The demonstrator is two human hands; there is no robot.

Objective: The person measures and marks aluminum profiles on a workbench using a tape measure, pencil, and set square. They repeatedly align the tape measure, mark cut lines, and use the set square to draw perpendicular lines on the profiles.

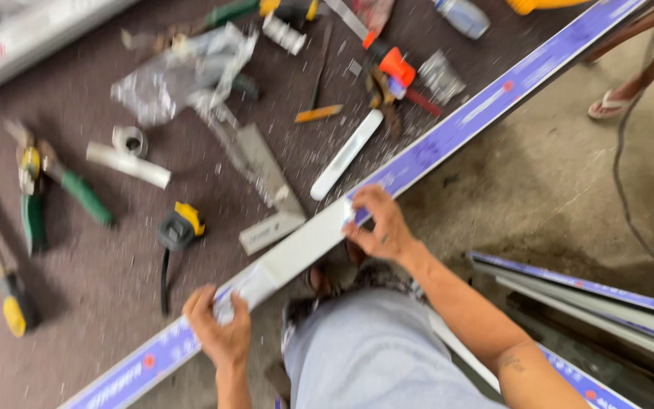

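Note:
A long white profile bar (pixel 297 250) with blue-purple protective film lies diagonally along the edge of a dark workbench (pixel 107 288). My left hand (pixel 217 326) grips the bar low down, its fingers wrapped over a bunched bit of peeled film. My right hand (pixel 380 223) pinches the torn edge of the film higher up the bar, where the bare white stretch ends. Between my hands the bar shows white, without film.
On the bench lie green-handled snips (pixel 47 189), a yellow-handled screwdriver (pixel 5 291), a tape measure (pixel 179 227), a white handle (pixel 346 155), crumpled plastic (pixel 183 72) and metal chips. More filmed profiles (pixel 584 295) lie on the floor at right. Another person's sandalled foot (pixel 611 104) stands top right.

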